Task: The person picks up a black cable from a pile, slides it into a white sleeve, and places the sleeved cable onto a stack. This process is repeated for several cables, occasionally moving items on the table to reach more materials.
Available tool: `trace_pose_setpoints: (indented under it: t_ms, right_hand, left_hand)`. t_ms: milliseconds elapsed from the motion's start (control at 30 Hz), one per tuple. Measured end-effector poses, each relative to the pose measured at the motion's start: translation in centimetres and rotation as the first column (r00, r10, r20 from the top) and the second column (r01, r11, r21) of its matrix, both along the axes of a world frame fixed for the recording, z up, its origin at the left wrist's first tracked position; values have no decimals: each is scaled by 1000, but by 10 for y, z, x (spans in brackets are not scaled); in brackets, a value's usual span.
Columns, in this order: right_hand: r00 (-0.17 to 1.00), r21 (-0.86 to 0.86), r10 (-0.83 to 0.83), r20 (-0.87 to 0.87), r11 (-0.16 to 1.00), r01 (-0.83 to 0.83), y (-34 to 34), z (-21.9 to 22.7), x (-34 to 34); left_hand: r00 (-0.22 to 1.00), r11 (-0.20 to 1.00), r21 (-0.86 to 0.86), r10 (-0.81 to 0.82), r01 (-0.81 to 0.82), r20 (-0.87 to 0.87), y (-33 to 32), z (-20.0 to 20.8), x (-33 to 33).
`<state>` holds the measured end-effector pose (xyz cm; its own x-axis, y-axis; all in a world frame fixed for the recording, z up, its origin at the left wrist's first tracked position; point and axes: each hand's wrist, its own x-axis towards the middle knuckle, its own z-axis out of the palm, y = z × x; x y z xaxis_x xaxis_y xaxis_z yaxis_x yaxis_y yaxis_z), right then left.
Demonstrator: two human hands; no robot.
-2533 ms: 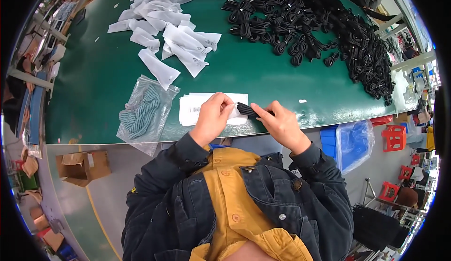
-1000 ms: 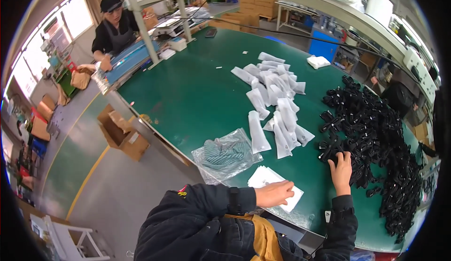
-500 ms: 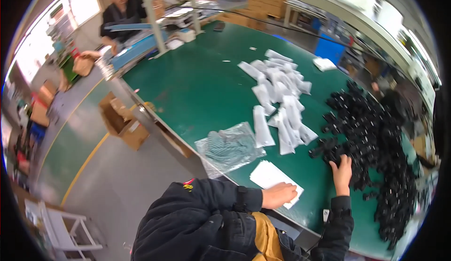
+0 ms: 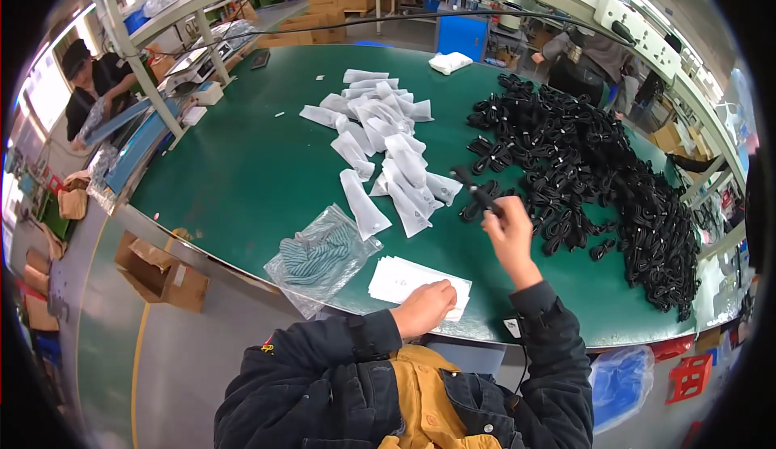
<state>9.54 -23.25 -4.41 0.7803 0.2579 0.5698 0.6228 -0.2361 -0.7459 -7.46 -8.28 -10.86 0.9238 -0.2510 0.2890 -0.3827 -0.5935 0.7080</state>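
Note:
My right hand is closed on a bundled black cable, lifted a little over the green table and partly blurred. Just beyond and right of it spreads a large heap of similar black coiled cables. Near the table's front edge, my left hand rests on a stack of flat white sleeves, its fingers bent together at the stack's right side; whether they pinch a sleeve is hidden. Several filled white sleeves lie piled in the middle of the table.
A clear plastic bag with teal striped cloth lies left of the stack. A small white tag sits at the front edge. Overhead runs a shelf beam with a power strip. An open cardboard box stands on the floor; a co-worker is far left.
My right hand has come away from the heap toward the left, now with a black cable in it. My left hand stays on the stack. The view has turned right.

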Motion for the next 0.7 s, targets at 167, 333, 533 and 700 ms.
trace_pose_setpoints:
  t_ms: [167,333,533,700]
  right_hand:
    - [978,-227,116,172,971,-75,38,-36,23]
    - [997,-312,63,-43,947,-73,36,-57,31]
    - [944,-308,107,-311,928,-207,8,-32,-4]
    - [732,3,220,-644,959,-285,-31,-17,-36]
  left_hand:
    - [999,1000,7,14,-15,34,-5,-7,2]
    - [997,999,41,-22,19,75,-9,-6,-4]
    - [985,985,169,-17,-12,171,-9,-10,-2]
    - [998,994,101,30,-35,54,-9,-8,2]
